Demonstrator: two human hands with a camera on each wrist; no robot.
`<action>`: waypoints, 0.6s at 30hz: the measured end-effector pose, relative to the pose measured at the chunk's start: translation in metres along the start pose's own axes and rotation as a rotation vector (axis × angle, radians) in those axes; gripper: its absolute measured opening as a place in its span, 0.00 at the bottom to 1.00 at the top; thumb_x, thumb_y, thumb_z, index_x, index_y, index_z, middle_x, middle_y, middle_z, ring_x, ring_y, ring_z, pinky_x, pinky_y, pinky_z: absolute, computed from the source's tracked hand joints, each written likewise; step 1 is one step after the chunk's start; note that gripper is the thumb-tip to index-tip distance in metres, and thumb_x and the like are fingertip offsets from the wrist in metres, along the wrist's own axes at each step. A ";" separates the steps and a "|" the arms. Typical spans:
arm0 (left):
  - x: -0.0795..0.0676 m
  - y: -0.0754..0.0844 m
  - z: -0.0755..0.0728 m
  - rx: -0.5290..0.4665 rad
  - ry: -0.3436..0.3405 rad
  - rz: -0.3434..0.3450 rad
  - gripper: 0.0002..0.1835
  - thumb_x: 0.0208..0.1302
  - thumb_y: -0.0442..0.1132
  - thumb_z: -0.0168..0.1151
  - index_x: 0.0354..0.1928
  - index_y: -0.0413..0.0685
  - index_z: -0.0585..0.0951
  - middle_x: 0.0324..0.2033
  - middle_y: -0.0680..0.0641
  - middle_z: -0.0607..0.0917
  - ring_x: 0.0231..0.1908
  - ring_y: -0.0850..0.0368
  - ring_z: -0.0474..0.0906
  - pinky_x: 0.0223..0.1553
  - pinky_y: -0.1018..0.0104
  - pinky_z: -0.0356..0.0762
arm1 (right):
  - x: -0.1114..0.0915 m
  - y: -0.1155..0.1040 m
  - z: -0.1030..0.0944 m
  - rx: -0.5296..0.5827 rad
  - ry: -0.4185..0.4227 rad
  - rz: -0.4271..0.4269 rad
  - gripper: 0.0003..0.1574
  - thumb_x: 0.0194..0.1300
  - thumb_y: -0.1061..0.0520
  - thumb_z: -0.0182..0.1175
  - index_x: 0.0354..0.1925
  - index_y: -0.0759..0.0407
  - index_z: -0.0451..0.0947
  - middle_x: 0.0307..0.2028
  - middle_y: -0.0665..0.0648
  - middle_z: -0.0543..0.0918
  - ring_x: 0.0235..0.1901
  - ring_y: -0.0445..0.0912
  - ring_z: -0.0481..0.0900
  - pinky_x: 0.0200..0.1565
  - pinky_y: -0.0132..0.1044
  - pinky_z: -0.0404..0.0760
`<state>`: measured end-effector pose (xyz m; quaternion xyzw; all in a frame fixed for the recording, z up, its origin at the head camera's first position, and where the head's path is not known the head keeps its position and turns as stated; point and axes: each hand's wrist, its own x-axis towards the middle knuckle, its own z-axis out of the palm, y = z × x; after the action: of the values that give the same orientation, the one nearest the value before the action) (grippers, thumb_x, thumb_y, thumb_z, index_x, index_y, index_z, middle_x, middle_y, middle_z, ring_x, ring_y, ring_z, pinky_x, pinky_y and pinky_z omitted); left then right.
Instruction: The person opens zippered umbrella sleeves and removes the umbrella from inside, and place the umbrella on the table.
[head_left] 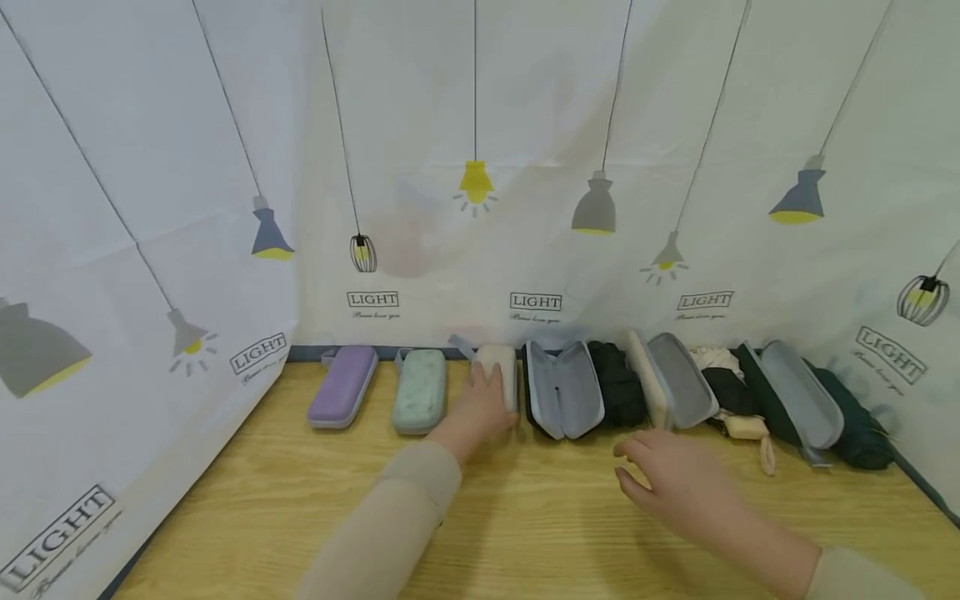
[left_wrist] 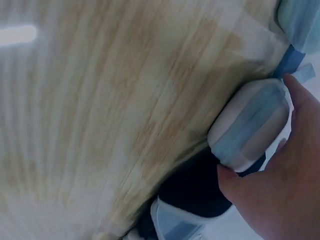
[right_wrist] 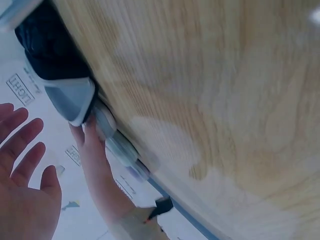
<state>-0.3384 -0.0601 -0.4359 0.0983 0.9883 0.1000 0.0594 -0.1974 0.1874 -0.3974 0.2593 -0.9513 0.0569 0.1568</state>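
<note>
My left hand (head_left: 482,408) grips a closed cream case (head_left: 497,360) with rounded ends and a strap. In the left wrist view, the thumb lies at one side of this cream case (left_wrist: 250,125) and a finger at its strap end. To its right, an open black case (head_left: 564,387) shows a grey lining. My right hand (head_left: 675,479) is held over the table in front of an open cream case (head_left: 682,379), holding nothing. The right wrist view shows that right hand (right_wrist: 25,175) with its fingers spread.
A mint green case (head_left: 420,392) and a purple case (head_left: 342,387) lie closed at left. Rightward are a black fabric bundle (head_left: 617,383), a cream-and-black bundle (head_left: 727,387), an open dark green case (head_left: 798,392) and a dark green bundle (head_left: 855,425). A printed cloth (head_left: 420,167) hangs behind.
</note>
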 end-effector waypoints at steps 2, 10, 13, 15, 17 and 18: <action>0.004 -0.001 0.000 0.020 -0.001 -0.005 0.50 0.54 0.60 0.57 0.70 0.51 0.41 0.67 0.37 0.39 0.64 0.38 0.44 0.59 0.50 0.55 | 0.002 -0.006 0.002 0.007 0.014 -0.032 0.08 0.53 0.48 0.62 0.33 0.47 0.77 0.29 0.42 0.76 0.28 0.37 0.74 0.27 0.33 0.73; 0.015 -0.004 -0.001 0.133 -0.009 0.061 0.47 0.55 0.62 0.54 0.70 0.52 0.46 0.68 0.41 0.40 0.65 0.37 0.34 0.60 0.48 0.51 | 0.007 -0.020 0.009 0.063 0.017 -0.088 0.08 0.53 0.49 0.62 0.32 0.47 0.77 0.30 0.43 0.77 0.31 0.39 0.74 0.33 0.37 0.75; 0.018 -0.006 0.003 0.124 -0.028 0.070 0.46 0.56 0.63 0.52 0.70 0.52 0.45 0.68 0.42 0.40 0.65 0.37 0.34 0.61 0.48 0.49 | 0.010 -0.022 0.012 0.082 0.003 -0.098 0.08 0.53 0.49 0.62 0.33 0.48 0.77 0.30 0.43 0.78 0.31 0.39 0.75 0.33 0.37 0.75; 0.019 -0.007 0.006 0.125 -0.039 0.080 0.46 0.56 0.63 0.52 0.70 0.52 0.45 0.68 0.42 0.40 0.65 0.37 0.34 0.61 0.49 0.46 | 0.013 -0.022 0.013 0.105 -0.015 -0.104 0.07 0.54 0.50 0.61 0.34 0.48 0.77 0.30 0.44 0.78 0.30 0.38 0.74 0.31 0.36 0.74; 0.019 -0.007 0.008 0.130 -0.047 0.091 0.47 0.56 0.63 0.52 0.70 0.51 0.45 0.68 0.41 0.40 0.65 0.37 0.34 0.62 0.49 0.44 | 0.016 -0.022 0.015 0.128 -0.035 -0.107 0.07 0.55 0.50 0.61 0.34 0.48 0.77 0.30 0.43 0.78 0.28 0.36 0.73 0.29 0.34 0.73; 0.019 -0.006 0.008 0.140 -0.045 0.097 0.47 0.56 0.63 0.51 0.70 0.51 0.45 0.68 0.41 0.40 0.65 0.37 0.34 0.62 0.50 0.43 | 0.018 -0.022 0.015 0.134 -0.034 -0.107 0.07 0.55 0.50 0.61 0.34 0.48 0.77 0.29 0.43 0.78 0.27 0.36 0.73 0.28 0.34 0.73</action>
<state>-0.3571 -0.0606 -0.4472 0.1524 0.9854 0.0314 0.0696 -0.2047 0.1571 -0.4053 0.3206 -0.9327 0.1077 0.1254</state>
